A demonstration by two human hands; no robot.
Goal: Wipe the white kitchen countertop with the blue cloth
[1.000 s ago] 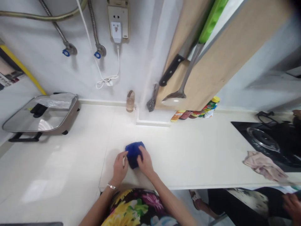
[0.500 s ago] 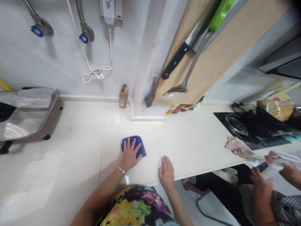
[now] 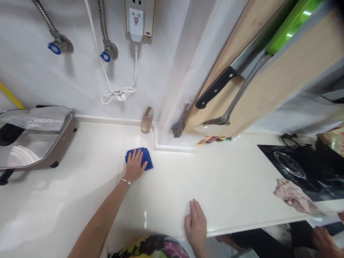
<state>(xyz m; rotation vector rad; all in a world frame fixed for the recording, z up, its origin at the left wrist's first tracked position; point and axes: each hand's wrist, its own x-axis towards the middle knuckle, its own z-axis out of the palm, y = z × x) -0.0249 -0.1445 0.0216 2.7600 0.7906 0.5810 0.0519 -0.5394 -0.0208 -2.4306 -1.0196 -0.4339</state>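
Note:
My left hand (image 3: 133,166) lies flat, fingers spread, on a folded blue cloth (image 3: 146,159) far back on the cream countertop (image 3: 228,179), close to the wall's corner ledge. A thin bracelet shows on that wrist. My right hand (image 3: 195,225) rests flat with fingers together on the counter near its front edge and holds nothing.
A small glass jar (image 3: 147,120) stands just behind the cloth. A lidded electric pan (image 3: 34,138) sits at the left. A knife (image 3: 215,87), a spatula and a cutting board hang on the right. A pink rag (image 3: 294,195) lies by the black gas stove (image 3: 298,166). Another person's hand (image 3: 324,242) shows at the bottom right.
My left hand has slid the blue cloth back and to the left, toward the wall. My right hand left the cloth earlier and now rests near the counter's front edge.

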